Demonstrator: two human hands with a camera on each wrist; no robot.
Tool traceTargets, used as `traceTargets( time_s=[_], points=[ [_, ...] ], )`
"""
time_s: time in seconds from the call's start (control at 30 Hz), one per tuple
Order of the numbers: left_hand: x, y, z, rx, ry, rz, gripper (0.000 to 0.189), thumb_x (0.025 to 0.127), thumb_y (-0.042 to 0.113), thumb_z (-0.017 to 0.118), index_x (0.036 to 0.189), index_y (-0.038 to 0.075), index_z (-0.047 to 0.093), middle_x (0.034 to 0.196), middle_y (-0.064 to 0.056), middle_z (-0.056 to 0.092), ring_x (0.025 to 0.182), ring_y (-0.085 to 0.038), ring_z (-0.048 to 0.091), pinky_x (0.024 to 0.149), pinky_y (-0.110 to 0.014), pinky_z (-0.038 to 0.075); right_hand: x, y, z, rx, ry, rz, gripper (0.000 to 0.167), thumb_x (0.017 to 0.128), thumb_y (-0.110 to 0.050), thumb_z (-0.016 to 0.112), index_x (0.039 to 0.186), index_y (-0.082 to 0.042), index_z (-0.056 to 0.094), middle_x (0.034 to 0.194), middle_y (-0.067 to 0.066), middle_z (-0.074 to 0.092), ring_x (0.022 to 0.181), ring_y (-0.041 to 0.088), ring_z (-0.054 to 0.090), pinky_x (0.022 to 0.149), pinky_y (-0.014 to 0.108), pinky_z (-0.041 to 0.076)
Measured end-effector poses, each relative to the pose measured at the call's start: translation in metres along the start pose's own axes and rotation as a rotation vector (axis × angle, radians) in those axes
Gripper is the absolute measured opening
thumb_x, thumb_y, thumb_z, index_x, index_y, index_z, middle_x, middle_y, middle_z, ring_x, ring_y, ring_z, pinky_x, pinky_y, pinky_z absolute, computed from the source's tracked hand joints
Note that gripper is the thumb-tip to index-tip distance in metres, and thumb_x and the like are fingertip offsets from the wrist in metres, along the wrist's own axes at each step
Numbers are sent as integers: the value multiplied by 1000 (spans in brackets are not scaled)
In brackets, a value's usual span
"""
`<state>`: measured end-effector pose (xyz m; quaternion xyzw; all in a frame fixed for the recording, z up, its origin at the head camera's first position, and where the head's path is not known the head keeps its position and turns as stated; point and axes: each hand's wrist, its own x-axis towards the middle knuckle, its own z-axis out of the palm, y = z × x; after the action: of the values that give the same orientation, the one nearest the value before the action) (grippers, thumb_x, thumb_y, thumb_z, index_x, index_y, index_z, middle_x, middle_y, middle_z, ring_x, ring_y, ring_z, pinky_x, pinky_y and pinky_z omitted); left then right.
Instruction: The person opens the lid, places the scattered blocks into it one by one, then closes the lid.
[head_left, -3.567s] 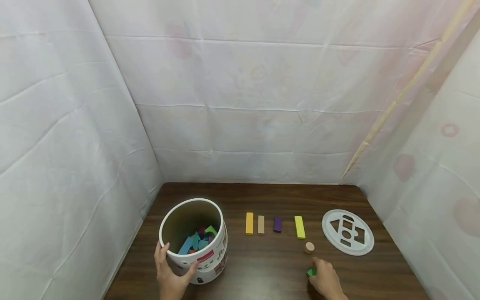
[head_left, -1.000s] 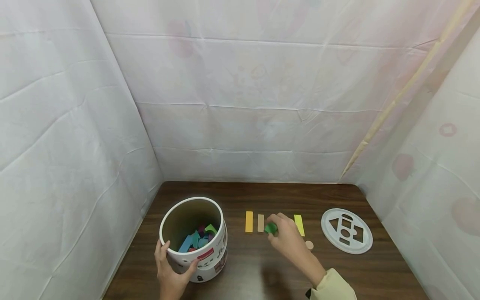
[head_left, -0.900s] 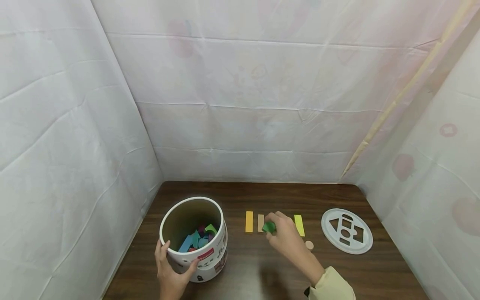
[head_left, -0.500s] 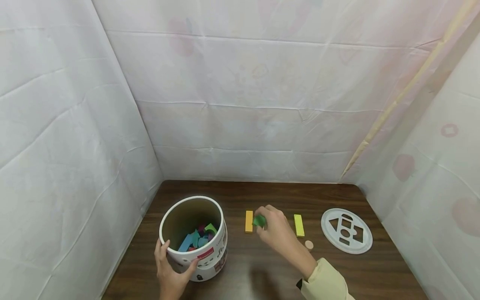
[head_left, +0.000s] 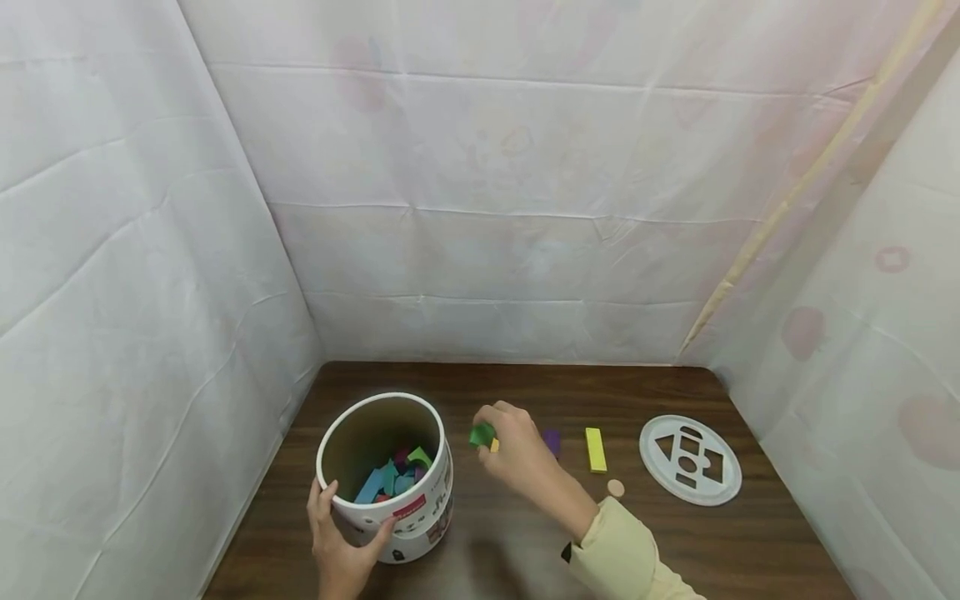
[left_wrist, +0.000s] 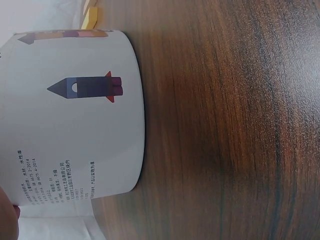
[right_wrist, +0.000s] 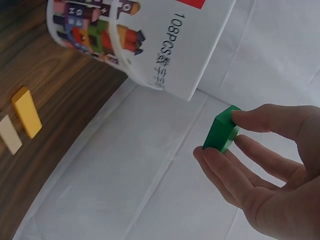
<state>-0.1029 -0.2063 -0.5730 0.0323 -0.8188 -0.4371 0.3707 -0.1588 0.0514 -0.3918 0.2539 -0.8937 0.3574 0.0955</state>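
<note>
A white printed bucket [head_left: 417,521] stands at the left of the table with several coloured blocks [head_left: 390,481] inside. My left hand [head_left: 341,542] holds its near side, fingers up at the rim and thumb spread along the wall; only a bit of that hand shows in the left wrist view. Between thumb and fingertips, my right hand [head_left: 517,442] pinches a green block [right_wrist: 221,129]. This hand is raised to the right of the bucket and, in the head view, passes in front of the orange block [right_wrist: 27,112] and the beige block [right_wrist: 9,134], mostly hiding them.
On the dark wood table [head_left: 517,533] lie a purple block [head_left: 552,442], a yellow block [head_left: 596,450] and a small round wooden piece [head_left: 616,488]. Farther right is a white lid [head_left: 690,492] with shaped holes. White cloth [head_left: 480,250] walls in the back and sides.
My right hand picked up the green block from the table near the round piece and has carried it left toward the bucket. The left hand has stayed at the bucket.
</note>
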Motion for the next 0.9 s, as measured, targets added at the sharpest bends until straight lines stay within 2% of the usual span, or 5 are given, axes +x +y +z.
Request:
traceTargets(
  time_s=[0.3, 0.6, 0.9],
  points=[
    [-1, -1, -1, -3, 9, 20, 104, 55, 12, 90, 141, 11, 33, 151, -16, 20, 126, -50, 30, 89, -72, 33, 14, -17, 10, 28, -35, 32, 22, 74, 3, 69, 95, -5, 67, 89, 5, 61, 74, 18, 57, 54, 19, 47],
    [-1, 0, -1, 17, -7, -24, 102, 57, 12, 90, 142, 13, 32, 152, -15, 20, 127, -49, 30, 89, -71, 34, 29, -30, 21, 33, -81, 20, 24, 75, 5, 70, 98, -2, 68, 90, 6, 60, 76, 14, 57, 59, 15, 49],
    [1, 0, -1, 3, 0, 15, 103, 55, 10, 90, 141, 10, 33, 150, -19, 21, 126, -50, 30, 86, -73, 34, 39, -39, 36, 15, -144, 27, 28, 77, 1, 72, 104, -3, 68, 100, 9, 60, 78, 14, 57, 62, 20, 54]
  ],
)
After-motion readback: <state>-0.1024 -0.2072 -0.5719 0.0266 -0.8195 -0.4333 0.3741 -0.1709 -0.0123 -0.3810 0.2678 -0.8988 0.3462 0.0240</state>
